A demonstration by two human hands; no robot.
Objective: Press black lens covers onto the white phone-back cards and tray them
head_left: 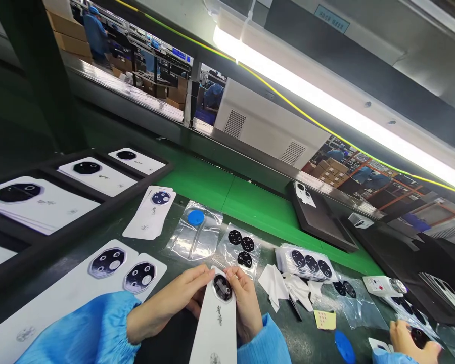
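Between my two hands is a white phone back cover [214, 336] with a black camera lens plate [222, 288] at its top and dark writing below. My left hand [182, 293] grips its upper left edge, thumb near the corner. With thumb and fingers my right hand [244, 298] closes on the upper right edge, next to the lens plate. Left of my hands lie larger white covers with lens plates [140, 276]. Just beyond are a clear bag with black lens plates [247, 244] and a clear bag with a blue disc [195, 218].
A black tray [109, 205] of white covers stands at left, near a small cover stack [148, 212]. Rightward are white cloths [275, 285], packed lens plates [311, 264], a yellow note [325, 319] and a white bottle [382, 285]. A co-worker's hand [409, 344] holds a black piece.
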